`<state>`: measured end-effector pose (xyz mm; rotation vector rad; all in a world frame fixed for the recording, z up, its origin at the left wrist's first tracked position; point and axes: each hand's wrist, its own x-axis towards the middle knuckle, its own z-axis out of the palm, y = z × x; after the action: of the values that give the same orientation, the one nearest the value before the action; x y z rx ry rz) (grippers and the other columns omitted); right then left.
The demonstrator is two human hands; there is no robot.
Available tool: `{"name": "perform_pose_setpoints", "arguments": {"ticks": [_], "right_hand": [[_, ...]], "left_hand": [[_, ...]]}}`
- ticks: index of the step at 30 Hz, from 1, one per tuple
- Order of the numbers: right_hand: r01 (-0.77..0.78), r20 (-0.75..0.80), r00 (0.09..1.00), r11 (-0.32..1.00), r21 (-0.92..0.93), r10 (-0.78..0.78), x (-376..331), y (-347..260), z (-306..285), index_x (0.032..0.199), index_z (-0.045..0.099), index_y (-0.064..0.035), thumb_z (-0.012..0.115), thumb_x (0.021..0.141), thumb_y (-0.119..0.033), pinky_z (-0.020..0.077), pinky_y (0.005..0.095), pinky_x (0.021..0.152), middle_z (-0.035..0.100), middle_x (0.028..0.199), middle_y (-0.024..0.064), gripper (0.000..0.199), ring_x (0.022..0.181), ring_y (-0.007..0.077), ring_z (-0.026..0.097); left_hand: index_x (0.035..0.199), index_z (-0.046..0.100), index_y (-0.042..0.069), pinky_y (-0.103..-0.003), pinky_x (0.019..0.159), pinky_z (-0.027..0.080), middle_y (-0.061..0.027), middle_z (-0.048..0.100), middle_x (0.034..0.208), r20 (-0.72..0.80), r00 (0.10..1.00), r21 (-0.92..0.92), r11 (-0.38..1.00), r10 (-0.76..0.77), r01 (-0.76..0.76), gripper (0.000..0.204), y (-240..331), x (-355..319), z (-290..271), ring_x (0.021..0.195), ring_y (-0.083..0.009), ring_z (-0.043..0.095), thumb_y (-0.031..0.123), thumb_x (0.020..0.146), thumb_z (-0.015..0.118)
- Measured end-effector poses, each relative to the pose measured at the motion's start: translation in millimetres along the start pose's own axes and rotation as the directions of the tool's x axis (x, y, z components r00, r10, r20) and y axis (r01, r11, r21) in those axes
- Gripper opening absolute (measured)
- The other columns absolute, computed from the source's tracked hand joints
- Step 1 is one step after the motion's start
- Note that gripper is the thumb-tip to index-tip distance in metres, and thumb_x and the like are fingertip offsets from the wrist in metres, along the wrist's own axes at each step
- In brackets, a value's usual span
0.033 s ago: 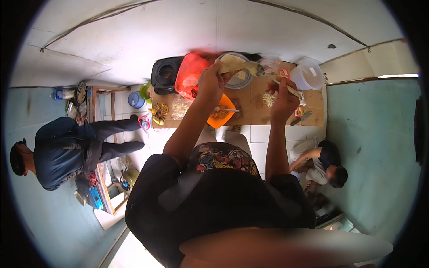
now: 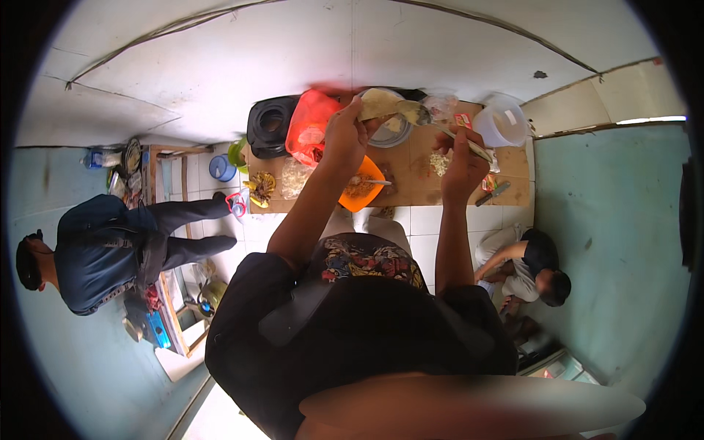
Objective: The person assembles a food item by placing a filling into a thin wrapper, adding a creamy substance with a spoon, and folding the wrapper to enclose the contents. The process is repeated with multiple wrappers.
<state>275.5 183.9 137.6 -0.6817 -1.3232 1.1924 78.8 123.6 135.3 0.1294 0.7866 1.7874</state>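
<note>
My left hand (image 2: 346, 126) pinches a thin, pale, flat sheet that looks like a dough wrapper (image 2: 378, 103), raised above the table. My right hand (image 2: 465, 155) is closed round the handle of a metal spoon (image 2: 424, 116). The spoon's bowl meets the wrapper's right edge; a pale paste shows there, though I cannot tell on which of the two it lies. Beneath them stands a round, pale container (image 2: 394, 133) with some light-coloured stuff inside. Nearer to me is an orange bowl (image 2: 378, 192) of brownish shredded food, with a spoon in it.
Brown cardboard (image 2: 418, 176) covers the low table. On it are a red plastic bag (image 2: 308, 117), a black ring-shaped stand (image 2: 270, 126), a translucent tub (image 2: 506, 121), chopped white bits (image 2: 440, 163) and a knife (image 2: 493, 193). One person (image 2: 110, 249) is at left, another (image 2: 532, 264) crouches at right.
</note>
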Motion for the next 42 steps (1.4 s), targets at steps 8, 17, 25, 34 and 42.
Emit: {"name": "perform_pose_setpoints", "arguments": {"ticks": [8,17,25,34,42], "right_hand": [[0.125,0.010,0.992,0.981,-0.149,-0.125,6,-29,17,0.108,0.066,0.0061,0.054,0.106,-0.014,0.0478,0.0270,0.066,0.074,0.086,0.0130,0.023,0.069,0.0149,0.064],[0.125,-0.005,0.992,0.991,-0.046,-0.126,3,-41,33,0.107,0.066,0.0059,0.055,0.105,-0.010,0.0492,0.0265,0.070,0.074,0.088,0.0127,0.019,0.074,0.0134,0.067],[0.132,-0.144,0.978,0.983,-0.127,-0.149,18,-36,31,0.108,0.066,0.0052,0.055,0.106,-0.013,0.0492,0.0269,0.069,0.074,0.087,0.0127,0.022,0.071,0.0137,0.065],[0.047,-0.121,0.992,0.998,0.033,-0.042,7,-10,40,0.109,0.067,0.0058,0.056,0.105,-0.014,0.0481,0.0257,0.067,0.075,0.087,0.0132,0.023,0.070,0.0131,0.066],[0.014,-0.029,1.000,0.997,0.073,-0.012,-7,7,47,0.108,0.068,0.0055,0.057,0.105,-0.013,0.0477,0.0262,0.067,0.075,0.088,0.0137,0.022,0.072,0.0135,0.067]], "left_hand": [[0.134,0.045,-0.012,-0.047,0.116,0.047,-0.0236,0.058,0.135,0.102,0.994,-0.033,0.999,-0.037,0.041,0.039,25,-7,21,0.126,-0.0396,0.061,0.019,0.111,0.041],[0.114,0.058,-0.017,-0.044,0.111,0.052,-0.0235,0.066,0.123,0.090,0.993,0.013,0.997,0.073,-0.074,0.039,31,-6,25,0.117,-0.0318,0.067,0.019,0.110,0.044],[0.124,0.051,-0.016,-0.049,0.110,0.052,-0.0252,0.061,0.129,0.115,0.990,0.070,0.993,0.083,-0.092,0.035,43,-8,28,0.123,-0.0386,0.062,0.014,0.109,0.044],[0.125,0.049,-0.015,-0.048,0.111,0.052,-0.0271,0.058,0.132,0.090,0.994,0.018,0.998,0.056,-0.057,0.033,32,-3,20,0.123,-0.0418,0.062,0.014,0.109,0.043],[0.132,0.043,-0.013,-0.052,0.112,0.050,-0.0286,0.056,0.134,0.036,0.999,-0.022,0.999,0.028,-0.027,0.036,25,7,2,0.124,-0.0452,0.061,0.015,0.110,0.043]]}}
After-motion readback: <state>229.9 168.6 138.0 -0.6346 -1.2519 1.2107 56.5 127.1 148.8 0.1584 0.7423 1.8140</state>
